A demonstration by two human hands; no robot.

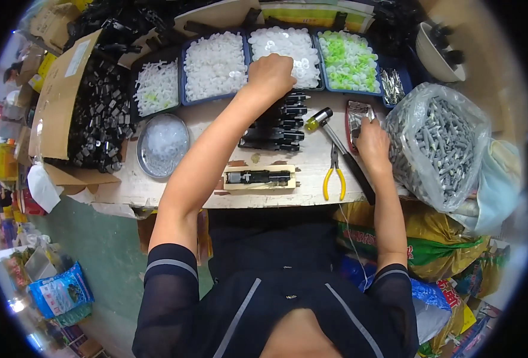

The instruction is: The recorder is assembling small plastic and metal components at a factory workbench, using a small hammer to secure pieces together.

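My left hand [271,77] reaches over the front of a bin [321,80] of round white plastic pieces [285,45]. Its fingers are curled closed, and whatever they hold is hidden. At the right, my right hand [373,143] dips into a small red tray [351,116] of tiny metal parts [361,110]. Those fingers are drawn together, their tips too small to make out. Between my arms, a black part [258,177] lies in a pale wooden fixture [231,185] near the table's front edge. Behind it several similar black parts [279,134] lie in a row, partly under my left forearm.
A hammer [347,155] and yellow-handled pliers [334,176] lie left of my right hand. Bins of white pieces [215,65] and green pieces [350,62] line the back. A metal dish [163,146], a carton of black parts [58,101] and a bag of grey parts [446,146] flank the workspace.
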